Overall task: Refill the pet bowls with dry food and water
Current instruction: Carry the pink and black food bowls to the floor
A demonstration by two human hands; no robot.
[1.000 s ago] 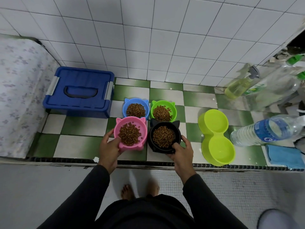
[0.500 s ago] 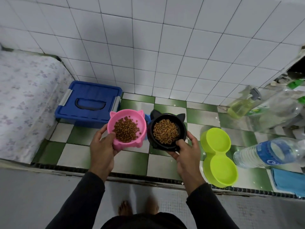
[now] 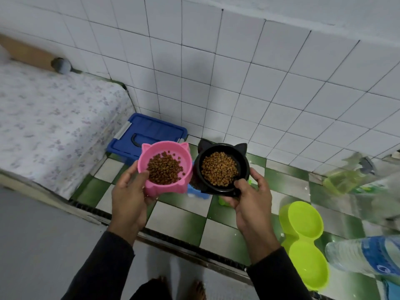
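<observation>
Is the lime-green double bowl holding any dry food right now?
No. Both wells of the double bowl on the floor look bare, with no dry food in them.

We record two cat-eared bowls side by side above the tiled ledge [image 3: 179,219], each with kibble in it; the left bowl [image 3: 166,151] sits in the left hand [image 3: 129,195], the right bowl [image 3: 223,148] in the right hand [image 3: 251,200], rims nearly touching; behind the left bowl a lidded storage box [image 3: 149,133] stands on the ledge against the wall; left of the box lies a mattress [image 3: 49,126]; to the right of the right hand a double dish [image 3: 303,239] rests on the ledge; a water bottle [image 3: 365,256] lies just right of that dish; a spray bottle [image 3: 348,176] lies behind it, near the wall.
</observation>
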